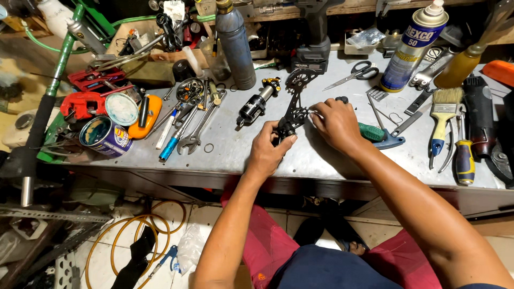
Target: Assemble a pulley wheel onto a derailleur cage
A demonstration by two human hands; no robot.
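Scissors (pixel 357 73), a paintbrush (pixel 442 116), wrenches (pixel 197 128), a spray can (pixel 415 44) and a tin (pixel 105 136) lie on the workbench (pixel 321 160).

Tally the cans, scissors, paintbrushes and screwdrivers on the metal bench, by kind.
Spray cans: 1
Round tins: 1
Scissors: 1
Paintbrushes: 1
Screwdrivers: 1
Total: 5

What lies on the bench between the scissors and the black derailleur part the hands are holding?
In the head view, only bare grey bench top separates the scissors from the black derailleur part.
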